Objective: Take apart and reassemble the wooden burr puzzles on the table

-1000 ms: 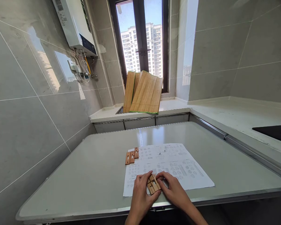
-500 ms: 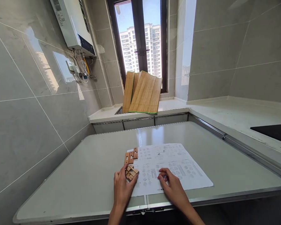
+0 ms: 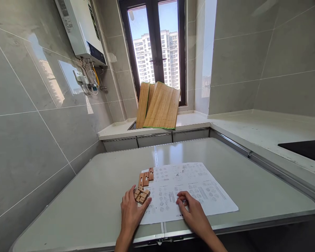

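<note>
My left hand (image 3: 131,210) curves around a cluster of light wooden puzzle pieces (image 3: 141,195), with the thumb on the right side and the fingers on the left. These small bars lie against each other at the left edge of a printed sheet (image 3: 199,206). Just beyond them, three reddish-brown notched wooden pieces (image 3: 146,179) lie side by side in a stepped row. My right hand (image 3: 193,210) rests over the lower middle of the sheet, fingers curled in and thumb close to them; nothing shows in its grasp. Small drawings of shapes cover the sheet.
The sheet lies on a pale folding table (image 3: 94,196) with a metal rim and a centre seam. Behind it runs a white counter (image 3: 190,119) bearing a folded bamboo mat (image 3: 162,108). A water heater (image 3: 81,31) hangs on the left wall.
My left hand has shifted a little to the left, and the light wooden cluster has moved with it. My right hand stays almost in place. The view has tilted slightly.
</note>
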The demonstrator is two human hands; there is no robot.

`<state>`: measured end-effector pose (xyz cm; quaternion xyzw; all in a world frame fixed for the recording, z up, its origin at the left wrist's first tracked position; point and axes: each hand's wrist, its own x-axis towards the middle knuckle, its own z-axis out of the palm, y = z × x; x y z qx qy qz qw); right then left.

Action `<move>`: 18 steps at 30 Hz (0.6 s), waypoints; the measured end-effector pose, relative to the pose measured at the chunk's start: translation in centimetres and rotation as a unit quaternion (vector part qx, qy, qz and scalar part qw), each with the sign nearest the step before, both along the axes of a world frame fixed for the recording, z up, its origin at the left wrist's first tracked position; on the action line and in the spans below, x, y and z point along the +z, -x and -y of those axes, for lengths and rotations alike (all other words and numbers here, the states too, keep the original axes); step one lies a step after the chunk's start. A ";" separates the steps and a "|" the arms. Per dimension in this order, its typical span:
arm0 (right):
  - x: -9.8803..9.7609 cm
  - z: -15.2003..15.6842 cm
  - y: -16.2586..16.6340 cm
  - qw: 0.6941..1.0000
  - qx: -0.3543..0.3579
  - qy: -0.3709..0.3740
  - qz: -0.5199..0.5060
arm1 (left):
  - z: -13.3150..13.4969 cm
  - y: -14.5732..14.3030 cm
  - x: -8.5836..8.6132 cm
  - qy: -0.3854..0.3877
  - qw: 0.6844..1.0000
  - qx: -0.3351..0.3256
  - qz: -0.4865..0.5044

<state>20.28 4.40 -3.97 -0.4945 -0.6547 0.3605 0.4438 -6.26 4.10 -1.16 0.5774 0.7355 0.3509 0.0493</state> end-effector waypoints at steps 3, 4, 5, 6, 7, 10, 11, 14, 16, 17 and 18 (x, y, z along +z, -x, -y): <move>0.0 0.0 0.0 1.000 -0.003 -0.002 -0.005 | 0.9 0.8 0.1 -0.004 0.995 -0.015 0.099; 0.0 -0.1 0.0 1.000 -0.003 -0.003 -0.008 | 1.2 1.0 0.2 -0.006 0.991 -0.018 0.132; 0.0 0.0 0.0 1.000 -0.003 -0.002 -0.011 | 1.5 1.1 0.3 -0.007 0.987 -0.017 0.162; 0.0 0.0 0.0 1.000 -0.003 -0.001 -0.013 | 1.7 1.2 0.5 -0.006 0.982 -0.013 0.187; 0.1 0.0 0.0 1.000 -0.004 0.001 -0.016 | 1.9 1.2 0.6 -0.006 0.977 -0.008 0.212; 0.3 0.0 -0.1 1.000 -0.003 0.008 -0.019 | 2.0 1.3 0.8 -0.021 0.959 -0.005 0.284; 0.3 0.1 -0.1 1.000 -0.002 0.012 -0.020 | 2.0 1.4 0.8 -0.033 0.951 -0.006 0.307; 0.5 0.2 -0.3 0.999 0.002 0.021 -0.026 | 2.0 1.5 0.7 -0.056 0.937 0.001 0.344; 0.5 0.2 -0.4 0.999 0.003 0.027 -0.032 | 2.1 1.6 0.8 -0.051 0.937 0.005 0.345; 0.5 0.2 -0.4 0.999 0.005 0.029 -0.034 | 2.2 1.5 0.8 -0.047 0.938 0.005 0.343; 0.5 0.2 -0.5 0.999 0.007 0.031 -0.036 | 2.3 1.5 0.9 -0.043 0.939 0.004 0.340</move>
